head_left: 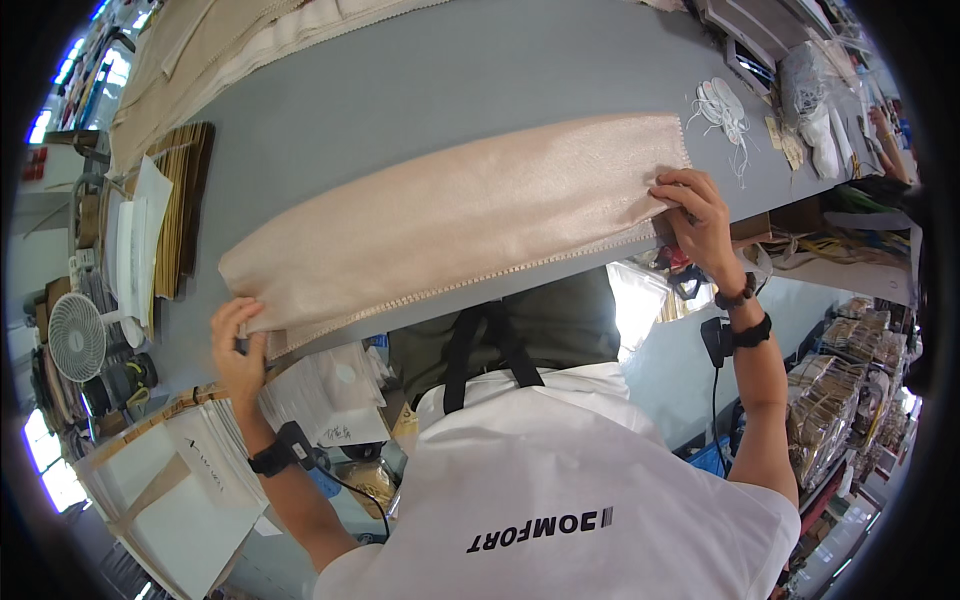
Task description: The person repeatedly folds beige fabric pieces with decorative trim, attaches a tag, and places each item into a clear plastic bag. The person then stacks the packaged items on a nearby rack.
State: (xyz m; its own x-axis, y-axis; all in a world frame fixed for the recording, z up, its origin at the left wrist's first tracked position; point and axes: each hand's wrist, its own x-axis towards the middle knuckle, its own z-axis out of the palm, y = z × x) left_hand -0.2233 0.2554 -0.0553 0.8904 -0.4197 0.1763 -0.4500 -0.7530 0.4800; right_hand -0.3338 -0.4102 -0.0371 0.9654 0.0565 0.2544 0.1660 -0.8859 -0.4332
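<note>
A long folded cloth [460, 215], pale pinkish beige with whip-stitched edges, lies across the grey table [400, 95] along its near side. At its left end my left hand [238, 345] pinches the near corner between thumb and fingers. My right hand [698, 215] grips the right end near the front edge, fingers on top and the thumb hidden beneath the fabric. The cloth's stitched lower layer shows slightly past the upper one along the near edge.
More beige cloth [230, 40] is piled at the far left. Brown cardboard sheets [185, 210] and a white fan [77, 335] stand left. White tags with strings [722, 108] lie at the far right, near a clear plastic bag [812, 85]. Wrapped bundles [840, 390] fill the lower right.
</note>
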